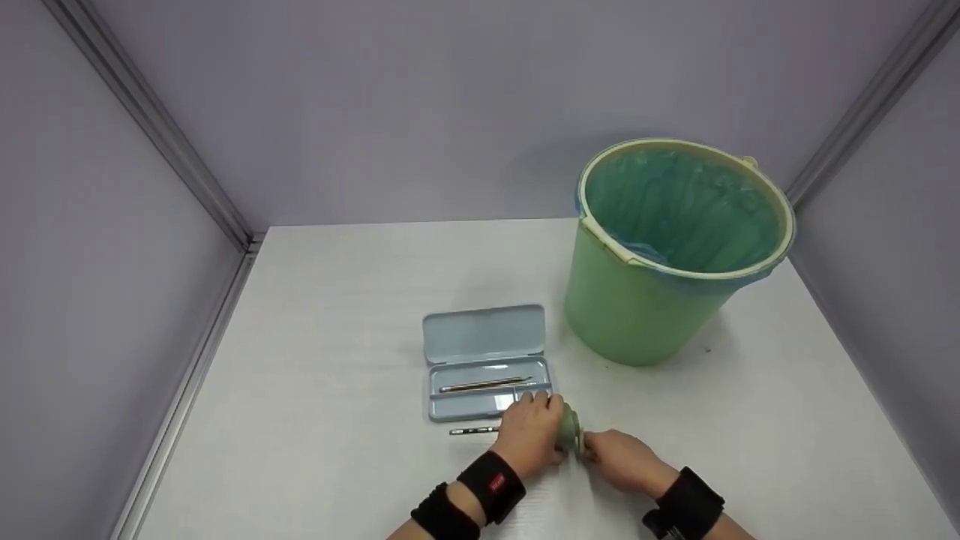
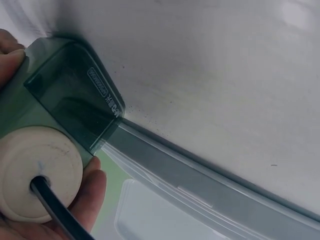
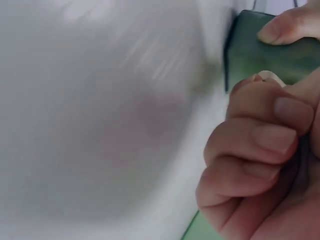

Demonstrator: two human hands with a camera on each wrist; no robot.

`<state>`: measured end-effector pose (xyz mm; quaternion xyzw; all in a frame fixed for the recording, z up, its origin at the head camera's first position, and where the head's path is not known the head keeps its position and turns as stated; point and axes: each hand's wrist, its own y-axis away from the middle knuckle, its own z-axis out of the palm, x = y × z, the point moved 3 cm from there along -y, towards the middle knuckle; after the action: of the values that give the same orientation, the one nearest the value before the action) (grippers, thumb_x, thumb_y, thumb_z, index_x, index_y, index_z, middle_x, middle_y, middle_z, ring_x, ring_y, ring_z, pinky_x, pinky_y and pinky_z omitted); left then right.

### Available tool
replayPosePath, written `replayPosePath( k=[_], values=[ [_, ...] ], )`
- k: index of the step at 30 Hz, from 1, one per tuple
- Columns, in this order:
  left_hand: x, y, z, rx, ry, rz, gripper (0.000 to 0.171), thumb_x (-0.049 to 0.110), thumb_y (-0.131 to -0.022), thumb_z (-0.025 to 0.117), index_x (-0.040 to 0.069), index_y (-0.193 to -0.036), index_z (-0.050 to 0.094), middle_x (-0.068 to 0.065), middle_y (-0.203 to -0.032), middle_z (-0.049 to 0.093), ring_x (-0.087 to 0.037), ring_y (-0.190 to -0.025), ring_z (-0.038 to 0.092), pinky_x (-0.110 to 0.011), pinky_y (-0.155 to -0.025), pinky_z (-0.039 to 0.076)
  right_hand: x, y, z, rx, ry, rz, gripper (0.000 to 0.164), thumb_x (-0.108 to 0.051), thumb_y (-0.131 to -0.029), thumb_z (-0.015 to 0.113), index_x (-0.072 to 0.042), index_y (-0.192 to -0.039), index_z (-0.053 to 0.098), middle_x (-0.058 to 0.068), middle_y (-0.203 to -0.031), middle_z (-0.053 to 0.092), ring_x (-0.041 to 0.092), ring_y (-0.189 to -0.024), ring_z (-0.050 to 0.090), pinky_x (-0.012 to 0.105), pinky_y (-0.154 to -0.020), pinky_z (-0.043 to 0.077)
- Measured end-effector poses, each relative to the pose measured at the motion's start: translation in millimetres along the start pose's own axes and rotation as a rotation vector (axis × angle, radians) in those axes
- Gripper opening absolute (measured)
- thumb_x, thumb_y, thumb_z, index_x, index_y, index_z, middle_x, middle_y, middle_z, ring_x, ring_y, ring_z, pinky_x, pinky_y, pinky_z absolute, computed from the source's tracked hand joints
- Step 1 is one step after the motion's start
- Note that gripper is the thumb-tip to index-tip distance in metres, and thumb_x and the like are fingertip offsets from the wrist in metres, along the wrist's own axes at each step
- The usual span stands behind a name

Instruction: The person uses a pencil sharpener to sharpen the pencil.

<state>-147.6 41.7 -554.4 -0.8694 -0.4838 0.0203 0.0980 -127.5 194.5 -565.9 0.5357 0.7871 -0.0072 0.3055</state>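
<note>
My left hand [image 1: 530,431] grips a green pencil sharpener [image 1: 568,427] near the front of the table. In the left wrist view the sharpener has a dark see-through shavings drawer [image 2: 75,95] and a cream round plate [image 2: 55,200]. A dark pencil [image 2: 62,210] sticks out of the hole in that plate. Its patterned end shows left of my left hand in the head view. My right hand [image 1: 622,459] has its fingers curled at the sharpener's crank side, pinching the crank, which is mostly hidden behind the fingers. A bit of cream crank [image 3: 271,77] shows above my right fingers.
An open light-blue pencil case [image 1: 484,334] lies just beyond my left hand, with pencils [image 1: 484,385] and a white block [image 1: 505,401] in its tray. A tall green bucket [image 1: 637,315] with a blue liner stands at the back right. Walls enclose the table.
</note>
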Motion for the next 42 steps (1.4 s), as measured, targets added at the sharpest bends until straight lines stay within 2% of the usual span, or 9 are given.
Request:
replayPosePath(
  k=[4,7,10,13,19,25,27,34,42],
  values=[
    [-2.1,0.3,0.0,-0.002,-0.016,0.003,0.067,0.05,-0.059,0.09,0.013,-0.105,0.058,-0.001,-0.093,0.064,-0.017,-0.08,0.06,-0.029,-0.065,0.052,-9.9,8.2,-6.9,-0.021,0.024,0.013,0.02,-0.004,-0.093,0.057,-0.013,-0.077,0.05,-0.004,-0.067,0.047,0.014,-0.063,0.041,0.031,-0.059,0.033],
    [-3.2,0.3,-0.1,0.003,-0.017,0.004,0.065,0.049,-0.061,0.089,0.013,-0.106,0.059,-0.001,-0.093,0.064,-0.018,-0.079,0.06,-0.029,-0.065,0.052,-15.5,12.3,-14.7,-0.022,0.032,-0.01,0.019,0.001,-0.091,0.055,-0.013,-0.078,0.051,-0.003,-0.068,0.051,0.013,-0.062,0.043,0.03,-0.058,0.035],
    [-3.8,-0.1,0.1,0.008,-0.007,0.004,0.063,0.047,-0.062,0.088,0.013,-0.106,0.059,-0.002,-0.093,0.065,-0.018,-0.079,0.061,-0.029,-0.065,0.053,-18.9,13.7,-23.1,0.001,0.041,-0.038,0.017,0.002,-0.092,0.053,-0.011,-0.081,0.053,0.0,-0.07,0.057,0.012,-0.061,0.045,0.03,-0.057,0.037],
    [-3.6,-0.2,-0.2,0.009,0.002,0.007,0.062,0.046,-0.063,0.088,0.013,-0.106,0.058,-0.001,-0.092,0.065,-0.018,-0.079,0.06,-0.029,-0.065,0.052,-20.9,13.8,-30.8,0.037,0.053,-0.046,0.018,0.001,-0.094,0.052,-0.011,-0.08,0.052,-0.001,-0.07,0.056,0.011,-0.061,0.043,0.028,-0.057,0.036],
    [-3.0,-0.5,-0.2,-0.012,0.01,0.013,0.062,0.044,-0.063,0.088,0.013,-0.107,0.057,-0.001,-0.093,0.064,-0.017,-0.079,0.059,-0.028,-0.066,0.052,-22.7,7.8,-42.1,0.113,0.076,-0.054,0.018,-0.002,-0.096,0.05,-0.012,-0.081,0.051,-0.001,-0.069,0.055,0.011,-0.061,0.04,0.026,-0.057,0.034],
    [-2.4,0.1,0.0,-0.023,-0.007,0.011,0.063,0.045,-0.062,0.088,0.013,-0.107,0.057,-0.001,-0.094,0.064,-0.018,-0.08,0.06,-0.029,-0.066,0.052,-19.7,-11.5,-50.9,0.18,0.092,-0.052,0.017,0.001,-0.094,0.051,-0.01,-0.082,0.052,0.006,-0.071,0.061,0.013,-0.062,0.045,0.029,-0.057,0.038],
    [-1.5,0.6,-0.2,-0.023,-0.006,0.014,0.064,0.045,-0.062,0.088,0.013,-0.107,0.057,-0.002,-0.094,0.064,-0.018,-0.08,0.06,-0.029,-0.066,0.052,-16.4,-19.0,-51.8,0.172,0.086,-0.045,0.017,0.001,-0.095,0.051,-0.01,-0.082,0.053,0.005,-0.071,0.06,0.014,-0.062,0.045,0.03,-0.058,0.038],
    [2.6,0.6,-0.3,-0.006,-0.006,0.025,0.067,0.05,-0.06,0.09,0.013,-0.104,0.056,-0.001,-0.093,0.064,-0.018,-0.079,0.06,-0.029,-0.065,0.052,-0.2,-38.4,-45.8,0.104,0.048,-0.007,0.022,0.002,-0.096,0.045,-0.011,-0.078,0.048,-0.003,-0.067,0.039,0.015,-0.062,0.038,0.028,-0.06,0.031],
    [4.1,-0.6,-2.2,0.009,-0.002,0.019,0.071,0.053,-0.059,0.09,0.012,-0.107,0.057,-0.002,-0.095,0.065,-0.017,-0.081,0.061,-0.029,-0.067,0.053,10.3,-42.9,-32.1,0.065,-0.008,-0.006,0.019,-0.002,-0.093,0.05,-0.011,-0.076,0.048,-0.003,-0.068,0.043,0.015,-0.064,0.041,0.028,-0.06,0.033]
  ],
)
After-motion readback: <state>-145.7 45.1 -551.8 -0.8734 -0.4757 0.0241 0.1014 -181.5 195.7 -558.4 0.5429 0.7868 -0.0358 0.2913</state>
